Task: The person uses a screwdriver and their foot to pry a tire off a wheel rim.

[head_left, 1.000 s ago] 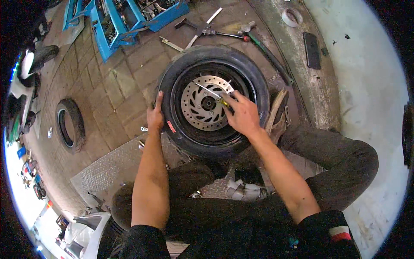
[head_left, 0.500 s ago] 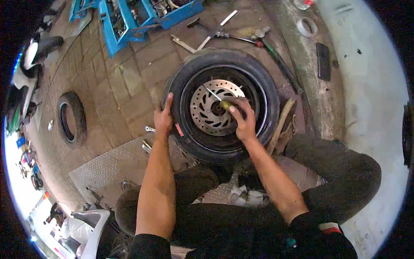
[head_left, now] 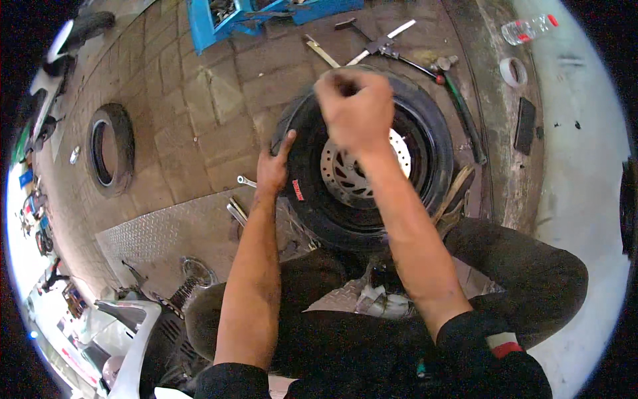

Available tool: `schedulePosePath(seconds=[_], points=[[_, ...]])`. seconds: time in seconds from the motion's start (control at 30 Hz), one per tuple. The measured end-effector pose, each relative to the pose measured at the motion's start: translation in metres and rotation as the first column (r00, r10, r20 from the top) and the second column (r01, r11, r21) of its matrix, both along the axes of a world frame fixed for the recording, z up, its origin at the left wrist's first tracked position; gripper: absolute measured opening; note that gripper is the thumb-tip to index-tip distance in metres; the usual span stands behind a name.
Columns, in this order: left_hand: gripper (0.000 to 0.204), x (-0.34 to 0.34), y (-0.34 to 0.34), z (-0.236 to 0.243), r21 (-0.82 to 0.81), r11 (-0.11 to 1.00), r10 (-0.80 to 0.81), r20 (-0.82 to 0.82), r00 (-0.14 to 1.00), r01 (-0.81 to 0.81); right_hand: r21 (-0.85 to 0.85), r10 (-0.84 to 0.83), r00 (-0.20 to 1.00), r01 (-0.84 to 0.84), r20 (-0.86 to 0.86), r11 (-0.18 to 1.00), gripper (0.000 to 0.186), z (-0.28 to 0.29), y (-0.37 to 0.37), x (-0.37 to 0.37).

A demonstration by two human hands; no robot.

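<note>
Black rubber rings a motorcycle wheel that lies with its face upward on the floor in front of a seated person, its near edge by their bent legs. The left hand is at the tyre's left edge, thumb extended along the sidewall; its other fingers are mostly hidden, so I cannot tell how tightly they clamp. The right hand hovers above the wheel's far part, blurred, its fingers curled together; whether they close on anything I cannot tell.

As a judgement, this wheel is heavy and awkward for one hand. The tyre is probably stiff yet slightly yielding, with enough grip for palms; opposite sides of its tread look like the best holds. The thin metal disc is probably hard, smooth and easily bent or soiled, so it makes a poor handle.

In looks, the tyre is dull black, with a red mark on its lower-left sidewall. Inside sits a dark rim, and at the centre a silvery brake disc, drilled with small holes and partly covered by the right forearm.
</note>
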State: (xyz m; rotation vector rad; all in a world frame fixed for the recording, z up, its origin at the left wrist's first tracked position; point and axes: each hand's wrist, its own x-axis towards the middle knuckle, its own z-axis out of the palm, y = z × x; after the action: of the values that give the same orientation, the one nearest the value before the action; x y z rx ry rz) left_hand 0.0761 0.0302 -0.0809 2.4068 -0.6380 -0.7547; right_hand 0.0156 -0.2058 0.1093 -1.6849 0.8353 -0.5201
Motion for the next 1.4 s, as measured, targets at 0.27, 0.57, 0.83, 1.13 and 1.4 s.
schedulePosePath(seconds=[0.27, 0.57, 0.83, 1.13, 1.4], points=[[0.098, -0.007, -0.025, 0.023, -0.140, 0.949, 0.266, -0.126, 0.956, -0.283, -0.128, -0.016, 0.963, -0.019, -0.270, 0.992, 0.040, 0.009, -0.040, 0.034], [0.107, -0.002, -0.026, 0.010, -0.033, 0.949, 0.305, -0.155, 0.940, -0.313, -0.253, 0.172, 0.882, -0.305, -0.440, 0.918, 0.045, -0.036, -0.058, 0.111], [0.100, -0.088, -0.076, 0.026, -0.080, 0.580, 0.758, -0.312, 0.573, -0.811, -0.166, 0.071, 0.907, -0.152, -0.415, 0.974, 0.047, -0.057, -0.113, 0.108], [0.115, -0.024, -0.029, 0.012, 0.059, 0.781, 0.607, -0.301, 0.735, -0.621, -0.139, -0.006, 0.929, -0.049, -0.370, 0.989, 0.039, -0.021, -0.076, 0.060], [0.118, -0.009, -0.033, 0.034, 0.130, 0.841, 0.536, -0.328, 0.778, -0.525, -0.234, -0.268, 0.893, 0.192, -0.360, 0.953, 0.046, -0.062, -0.093, 0.036]])
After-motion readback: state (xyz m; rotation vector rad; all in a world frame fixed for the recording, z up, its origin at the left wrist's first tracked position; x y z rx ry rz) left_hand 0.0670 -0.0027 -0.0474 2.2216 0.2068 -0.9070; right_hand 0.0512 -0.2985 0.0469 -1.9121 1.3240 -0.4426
